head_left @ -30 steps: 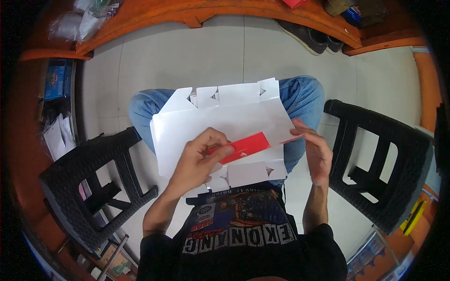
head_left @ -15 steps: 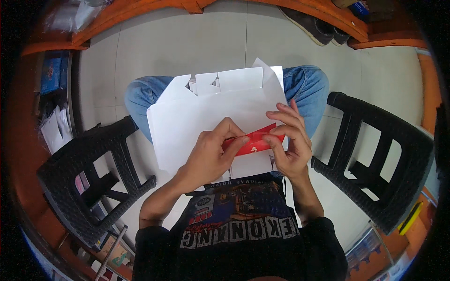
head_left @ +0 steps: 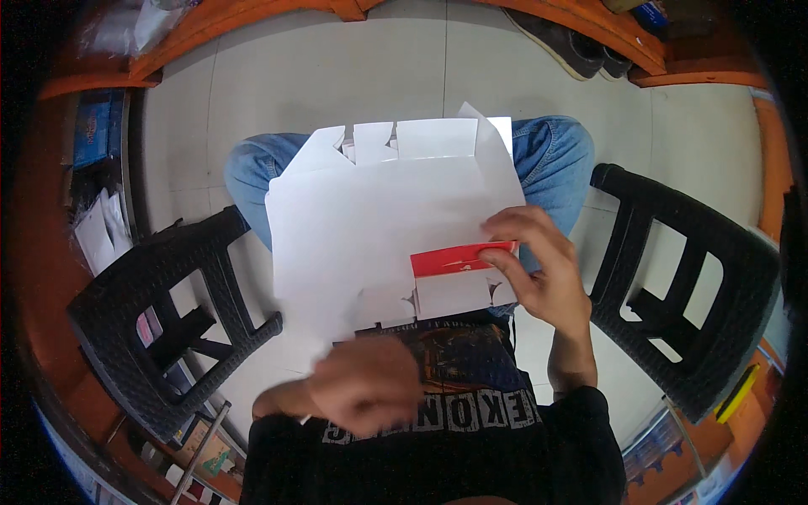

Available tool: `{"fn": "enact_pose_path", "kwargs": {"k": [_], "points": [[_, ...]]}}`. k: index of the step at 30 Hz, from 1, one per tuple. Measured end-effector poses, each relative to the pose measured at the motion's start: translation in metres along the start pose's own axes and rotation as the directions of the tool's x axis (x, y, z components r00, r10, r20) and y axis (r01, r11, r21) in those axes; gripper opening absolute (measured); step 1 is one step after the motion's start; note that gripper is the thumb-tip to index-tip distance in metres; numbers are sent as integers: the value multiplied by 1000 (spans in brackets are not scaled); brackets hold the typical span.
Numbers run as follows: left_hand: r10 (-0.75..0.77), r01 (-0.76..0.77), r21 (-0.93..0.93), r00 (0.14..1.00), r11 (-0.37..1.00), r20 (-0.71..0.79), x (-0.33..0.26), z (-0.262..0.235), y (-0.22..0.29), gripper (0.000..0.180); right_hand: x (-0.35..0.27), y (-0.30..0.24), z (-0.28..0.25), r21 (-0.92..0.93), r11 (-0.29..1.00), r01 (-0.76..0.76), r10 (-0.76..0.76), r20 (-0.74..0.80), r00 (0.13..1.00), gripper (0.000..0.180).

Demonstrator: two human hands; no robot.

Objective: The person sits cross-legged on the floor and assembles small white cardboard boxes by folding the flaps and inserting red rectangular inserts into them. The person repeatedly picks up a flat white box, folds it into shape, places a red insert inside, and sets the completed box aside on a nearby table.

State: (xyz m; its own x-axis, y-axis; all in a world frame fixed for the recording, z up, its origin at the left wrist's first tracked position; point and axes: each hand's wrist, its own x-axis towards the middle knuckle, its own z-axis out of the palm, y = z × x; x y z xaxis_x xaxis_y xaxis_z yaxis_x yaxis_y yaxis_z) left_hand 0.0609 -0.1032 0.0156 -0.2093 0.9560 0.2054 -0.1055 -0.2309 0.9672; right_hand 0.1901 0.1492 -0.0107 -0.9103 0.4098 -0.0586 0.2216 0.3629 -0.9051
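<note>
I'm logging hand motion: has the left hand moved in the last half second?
Yes: judged against the left black stool, the left hand has moved off the red piece, back over the black shirt.

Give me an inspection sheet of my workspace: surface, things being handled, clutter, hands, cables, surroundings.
Surface: white cardboard with cut flaps, spread across jeans-clad legs.
Things handled: red card, held over the cardboard's near right part.
Clutter: plastic bags at upper left; white papers at left; dark shoes at upper right.
Right hand: pinching the red card between thumb and fingers.
Left hand: blurred, in front of the shirt, apparently without the card.
Cables: nothing seen.
Surroundings: black stools on both sides, orange wooden furniture, pale tiled floor.
</note>
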Motion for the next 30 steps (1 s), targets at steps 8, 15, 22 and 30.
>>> {"fn": "enact_pose_path", "kwargs": {"k": [8, 15, 22, 30], "points": [[181, -8, 320, 837, 947, -516, 1, 23, -90, 68, 6, -13, -9, 119, 979, 164, -142, -176, 974, 15], [256, -41, 323, 709, 945, -657, 52, 13, -75, 80, 16, 8, -18, -97, 962, 254, -269, -191, 944, 11], [-7, 316, 683, 910, 659, -414, 36, 1, -126, 69, 33, 17, -31, 294, 938, 183, -47, -414, 909, 16], [-306, 456, 854, 874, 249, -378, 26, 15, -140, 50, 59, 17, -56, 102, 912, 398, -357, -283, 890, 13]]}}
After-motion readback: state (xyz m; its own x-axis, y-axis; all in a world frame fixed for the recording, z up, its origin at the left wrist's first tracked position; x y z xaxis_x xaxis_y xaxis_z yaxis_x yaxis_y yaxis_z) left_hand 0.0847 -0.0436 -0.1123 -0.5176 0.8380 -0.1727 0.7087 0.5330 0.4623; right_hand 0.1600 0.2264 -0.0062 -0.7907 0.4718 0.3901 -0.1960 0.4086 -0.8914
